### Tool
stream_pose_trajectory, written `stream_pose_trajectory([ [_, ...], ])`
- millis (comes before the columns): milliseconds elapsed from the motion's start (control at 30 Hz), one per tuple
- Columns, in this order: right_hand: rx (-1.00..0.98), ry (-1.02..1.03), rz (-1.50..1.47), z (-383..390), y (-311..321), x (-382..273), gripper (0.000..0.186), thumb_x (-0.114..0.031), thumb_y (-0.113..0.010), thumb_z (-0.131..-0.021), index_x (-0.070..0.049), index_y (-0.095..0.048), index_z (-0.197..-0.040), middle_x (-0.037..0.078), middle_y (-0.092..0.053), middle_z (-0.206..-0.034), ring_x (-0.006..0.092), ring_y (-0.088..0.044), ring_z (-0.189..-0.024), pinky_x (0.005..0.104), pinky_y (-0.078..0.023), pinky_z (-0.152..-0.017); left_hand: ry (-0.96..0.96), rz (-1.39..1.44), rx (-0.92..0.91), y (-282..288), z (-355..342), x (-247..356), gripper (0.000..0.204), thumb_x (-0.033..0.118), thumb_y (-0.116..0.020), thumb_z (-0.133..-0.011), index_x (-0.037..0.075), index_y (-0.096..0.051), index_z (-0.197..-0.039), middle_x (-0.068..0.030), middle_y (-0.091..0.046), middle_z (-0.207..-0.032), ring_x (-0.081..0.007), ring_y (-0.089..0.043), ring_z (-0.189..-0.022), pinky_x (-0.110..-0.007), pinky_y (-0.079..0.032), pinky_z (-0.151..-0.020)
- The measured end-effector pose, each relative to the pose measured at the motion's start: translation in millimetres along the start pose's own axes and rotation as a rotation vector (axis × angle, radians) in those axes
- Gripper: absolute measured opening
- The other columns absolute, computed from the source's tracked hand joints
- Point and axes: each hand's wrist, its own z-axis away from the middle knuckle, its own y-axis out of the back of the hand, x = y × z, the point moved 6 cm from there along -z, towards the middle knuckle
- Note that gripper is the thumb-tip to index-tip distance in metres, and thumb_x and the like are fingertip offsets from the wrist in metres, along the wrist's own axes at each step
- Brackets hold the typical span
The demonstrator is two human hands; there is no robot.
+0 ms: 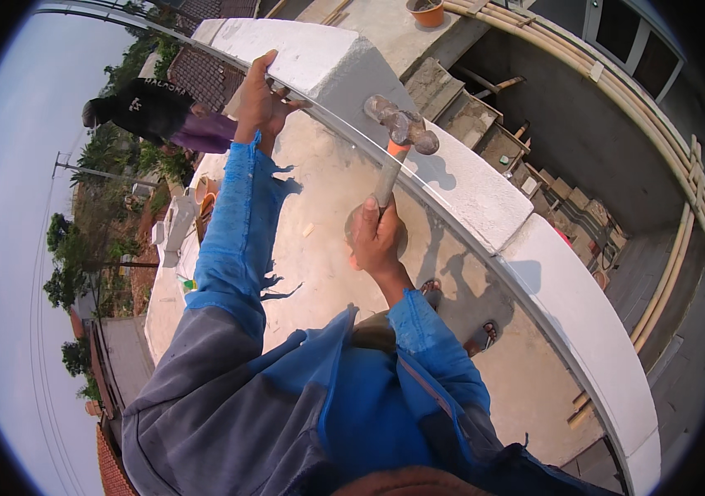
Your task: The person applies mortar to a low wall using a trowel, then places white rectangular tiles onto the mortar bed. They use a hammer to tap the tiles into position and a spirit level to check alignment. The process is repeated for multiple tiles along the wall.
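Note:
My right hand [380, 238] is wrapped around the handle of a hammer [408, 131]. Its worn, rusty double-faced head is raised over a row of white lightweight blocks [460, 178]. Along the near side of that row runs a long, thin metal straightedge [443, 203]. Further forward, my left hand [263, 103] grips the straightedge, its fingers spread on both sides of the edge beside the far block [286, 50]. Shadows of the hammer and my right hand fall on the blocks and floor.
Beyond the blocks, concrete stairs [464, 116] drop into a stairwell bordered by bamboo poles [650, 116]. An orange bucket [427, 11] stands at the far edge. Another person [154, 116] is at the left. Pale concrete floor [319, 190] lies beneath my arms.

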Motion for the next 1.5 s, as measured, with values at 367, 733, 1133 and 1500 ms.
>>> stream_pose_trajectory([
  [367,-0.014,0.055,0.28,-14.8,6.2,12.3,0.037,-0.042,-0.046,-0.116,-0.009,-0.044,-0.099,-0.003,-0.041,-0.066,0.0072,-0.039,-0.052,0.0269,-0.034,-0.046,-0.003,-0.009,0.016,-3.3,1.7,-1.4,0.074,0.049,-0.07,-0.094,0.007,-0.043,-0.149,-0.0169,-0.047,-0.15,-0.0415,-0.05,-0.136,-0.075,-0.044,-0.103],
  [733,-0.049,-0.062,0.304,7.4,23.1,-6.0,0.042,-0.043,-0.048,-0.115,-0.003,-0.049,-0.102,0.004,-0.055,-0.07,0.0117,-0.054,-0.059,0.0314,-0.041,-0.053,-0.012,0.009,-0.018,-1.9,14.1,-3.7,0.09,0.05,-0.07,-0.094,0.005,-0.03,-0.16,-0.023,-0.031,-0.162,-0.0501,-0.039,-0.146,-0.081,-0.04,-0.104],
  [1133,0.176,-0.11,1.214,193.5,205.9,-221.4,0.035,-0.036,-0.062,-0.108,-0.001,-0.064,-0.107,0.018,-0.068,-0.077,0.0353,-0.071,-0.068,0.0423,-0.053,-0.062,0.047,0.01,-0.045,-12.3,10.9,-1.8,0.111,0.056,-0.074,-0.09,0.007,-0.014,-0.169,-0.0263,-0.024,-0.168,-0.0478,-0.034,-0.152,-0.081,-0.026,-0.117],
  [1500,0.696,0.11,2.218,390.8,371.6,-565.8,0.042,-0.04,-0.087,-0.085,-0.005,-0.068,-0.097,0.013,-0.068,-0.084,0.0312,-0.065,-0.071,0.0391,-0.05,-0.063,0.081,-0.032,0.071,-31.6,95.1,-5.0,0.112,0.073,-0.066,-0.09,0.024,-0.008,-0.172,-0.017,-0.001,-0.179,-0.0502,-0.008,-0.161,-0.084,-0.01,-0.117],
])
